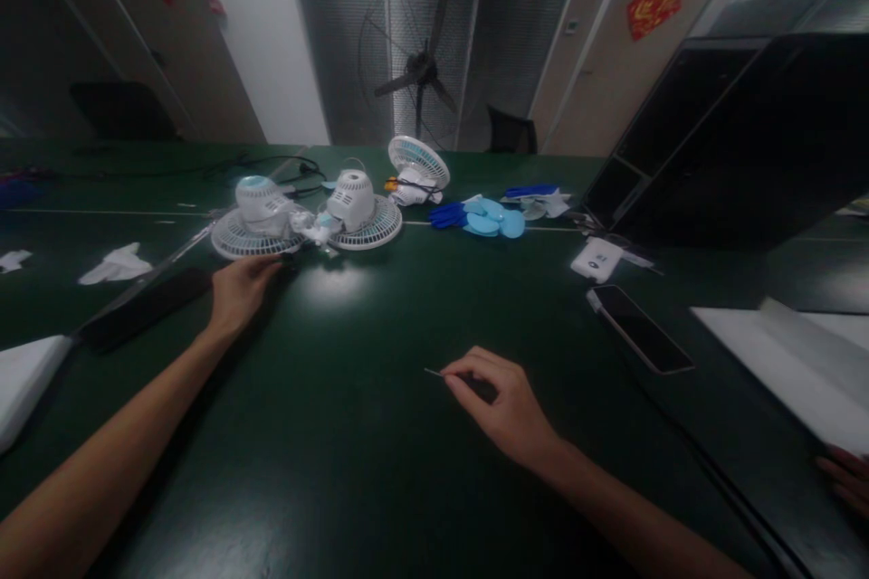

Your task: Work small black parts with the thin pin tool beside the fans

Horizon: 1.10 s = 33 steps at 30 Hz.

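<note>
Between thumb and forefinger, my right hand [506, 403] pinches a thin, short metal rod [433, 372], its tip pointing left above the green table [380, 461]. My left hand [243, 289] reaches out to the left, fingers drawn together at the near edge of a small white fan [254, 231] lying face down. Something small and dark shows at those fingertips; I cannot make out what it is. A second white fan [359, 213] lies face down beside the first. Behind them a third fan [417, 172] is tilted up.
Blue gloves and light-blue pieces [492, 217] lie beyond my hands. At right are a phone [642, 328], a white box [597, 260], papers [787, 362], a black monitor [740, 145] and another person's hand [845, 475]. A dark flat object [149, 308] lies by my left arm.
</note>
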Tool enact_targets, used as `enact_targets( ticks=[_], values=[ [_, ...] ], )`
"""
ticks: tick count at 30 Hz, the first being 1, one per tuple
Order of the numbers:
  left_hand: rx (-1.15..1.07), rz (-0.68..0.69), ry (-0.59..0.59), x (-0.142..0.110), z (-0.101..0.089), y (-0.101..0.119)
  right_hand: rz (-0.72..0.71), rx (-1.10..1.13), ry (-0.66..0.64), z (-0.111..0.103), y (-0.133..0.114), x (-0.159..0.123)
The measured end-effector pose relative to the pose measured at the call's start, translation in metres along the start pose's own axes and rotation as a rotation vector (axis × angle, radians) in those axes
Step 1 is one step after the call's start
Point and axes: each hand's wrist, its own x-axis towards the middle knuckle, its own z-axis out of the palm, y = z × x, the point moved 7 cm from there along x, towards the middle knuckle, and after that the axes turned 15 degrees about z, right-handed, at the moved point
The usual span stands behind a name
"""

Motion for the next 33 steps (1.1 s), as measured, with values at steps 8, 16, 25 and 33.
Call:
enact_targets(
  ticks=[8,16,25,33],
  values=[
    [0.043,-0.096,-0.139,0.002,0.004,0.008,-0.008,0.006,0.011,-0.001,-0.002,0.001],
    [-0.018,-0.161,-0.114,-0.002,0.004,0.011,-0.008,0.006,0.002,-0.001,-0.001,0.0],
    [-0.004,-0.17,-0.071,-0.004,0.01,0.008,-0.012,-0.007,0.016,0.0,-0.001,0.0],
    [-0.109,-0.346,-0.04,-0.003,0.016,-0.016,0.004,0.003,0.002,0.001,-0.001,0.0]
  ],
)
